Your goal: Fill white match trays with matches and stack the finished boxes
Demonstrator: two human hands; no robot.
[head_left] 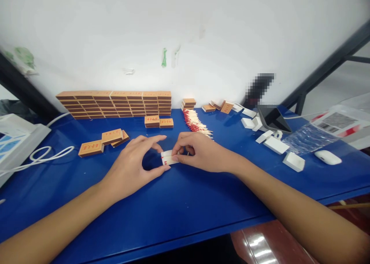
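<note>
Both of my hands meet over the middle of the blue table (179, 202) around a small white matchbox tray (167, 157) with red match heads showing in it. My left hand (135, 162) curls round its left end, thumb below and fingers above. My right hand (199, 152) pinches its right end. Just behind my hands lies a pile of loose red-tipped matches (195, 123).
A long stacked row of orange matchboxes (115, 104) lines the wall. Loose orange boxes (102, 140) lie left of my hands, two more (158, 121) behind. White empty trays (274, 142), a plastic bag (309, 137), a dark phone (273, 119) and a white earbud case (328, 157) sit right. A white cable (43, 156) lies left.
</note>
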